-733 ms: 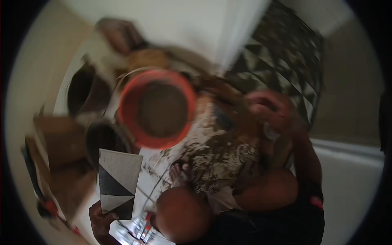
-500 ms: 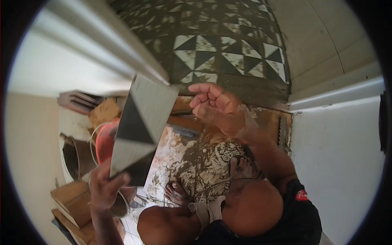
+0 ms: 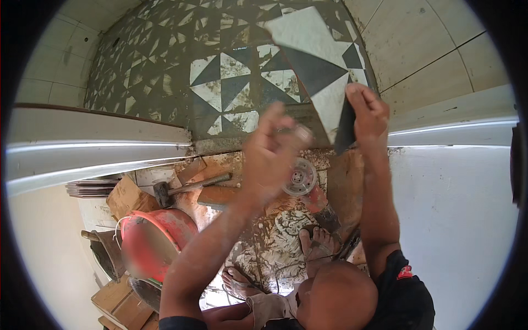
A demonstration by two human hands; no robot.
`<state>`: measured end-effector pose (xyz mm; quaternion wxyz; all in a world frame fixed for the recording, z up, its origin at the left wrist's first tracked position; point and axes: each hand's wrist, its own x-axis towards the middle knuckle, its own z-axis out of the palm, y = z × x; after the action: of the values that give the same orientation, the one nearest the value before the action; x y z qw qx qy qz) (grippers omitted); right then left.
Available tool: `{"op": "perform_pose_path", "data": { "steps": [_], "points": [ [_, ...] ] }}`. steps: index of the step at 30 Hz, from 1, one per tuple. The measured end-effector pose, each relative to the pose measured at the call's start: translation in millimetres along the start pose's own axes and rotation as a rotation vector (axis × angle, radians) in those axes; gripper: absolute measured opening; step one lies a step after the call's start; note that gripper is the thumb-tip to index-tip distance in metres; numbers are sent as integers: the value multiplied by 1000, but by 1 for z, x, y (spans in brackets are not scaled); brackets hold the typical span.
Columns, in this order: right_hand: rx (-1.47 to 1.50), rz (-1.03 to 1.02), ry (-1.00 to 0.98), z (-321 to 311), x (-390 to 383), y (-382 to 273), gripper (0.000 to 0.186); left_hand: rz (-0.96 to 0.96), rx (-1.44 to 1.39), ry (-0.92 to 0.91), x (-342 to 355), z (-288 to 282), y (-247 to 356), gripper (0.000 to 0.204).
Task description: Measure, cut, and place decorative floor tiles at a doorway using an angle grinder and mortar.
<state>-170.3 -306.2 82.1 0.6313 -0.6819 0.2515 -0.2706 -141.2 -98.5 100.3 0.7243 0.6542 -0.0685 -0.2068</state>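
Note:
A black-and-white tile (image 3: 308,69) with a triangle pattern is held up, tilted, over the far right part of the tiled floor. My right hand (image 3: 369,110) pinches it by its lower right edge. To the left of the tile, my left hand (image 3: 269,148) is raised, blurred by motion, its fingers apart with nothing in them. It looks separate from the tile. Beyond the hands lies the patterned tile floor (image 3: 234,82), smeared with grey mortar. Under my hands, an angle grinder (image 3: 316,199) with a round disc rests on the muddy near floor.
A red bucket (image 3: 181,223) stands at the left, beside a mallet (image 3: 190,187). Stacked tiles (image 3: 93,188) and cardboard (image 3: 129,199) lie behind it. The door frame (image 3: 99,132) projects from the left; a white panel (image 3: 451,220) stands at the right. My feet are close to the grinder.
The tile has passed from my left hand to my right and moved from the left to the far right. My left hand has let go and moved right. The view has shifted.

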Motion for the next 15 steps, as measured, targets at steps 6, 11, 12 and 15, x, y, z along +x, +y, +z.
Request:
{"op": "perform_pose_path", "data": {
  "steps": [6,11,12,15],
  "points": [
    [-465,30,-496,-19,60,61,42,86,340,127,111,-107,1,67],
    [-646,29,-648,-16,69,103,44,2,738,-129,81,-105,-90,44],
    [-709,-21,-673,-15,68,106,44,-1,740,-132,70,-104,-101,44],
    [-804,-36,-729,-14,70,117,43,-39,676,-36,49,-96,-124,37]
  ]
}}
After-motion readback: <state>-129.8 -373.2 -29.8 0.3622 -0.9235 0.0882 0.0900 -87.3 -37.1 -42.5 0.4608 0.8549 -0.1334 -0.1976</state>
